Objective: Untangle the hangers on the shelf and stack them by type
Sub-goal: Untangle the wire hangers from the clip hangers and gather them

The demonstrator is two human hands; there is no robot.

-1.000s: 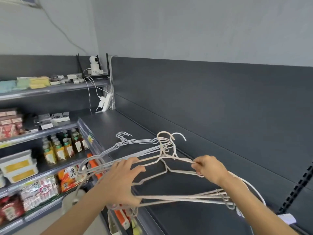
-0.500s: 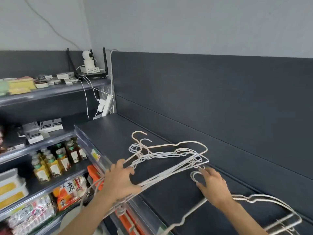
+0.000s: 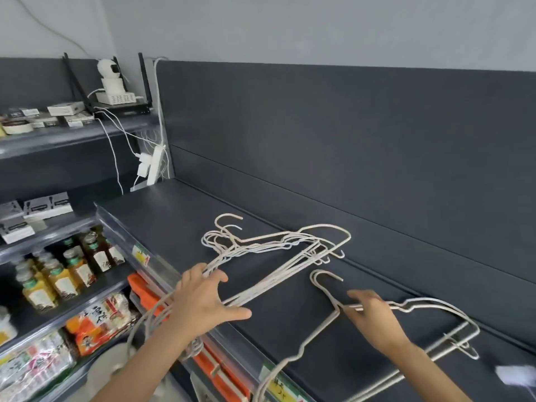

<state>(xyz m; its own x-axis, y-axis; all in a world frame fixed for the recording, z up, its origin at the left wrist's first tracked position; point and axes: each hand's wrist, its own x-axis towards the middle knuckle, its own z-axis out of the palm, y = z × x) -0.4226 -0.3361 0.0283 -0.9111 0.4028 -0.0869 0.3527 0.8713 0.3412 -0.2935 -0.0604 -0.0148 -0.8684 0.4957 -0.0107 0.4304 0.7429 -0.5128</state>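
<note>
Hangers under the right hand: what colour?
The hangers are off-white; head view, against the dark grey shelf.

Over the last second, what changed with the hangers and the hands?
One tangle, held up by both hands, has been split. The right hand drew a small set off to the right and laid it on the shelf, fingers at its neck; its hold is blurred. The left hand lowered the bunch onto the shelf and rests on it. The bottles below stayed put.
</note>
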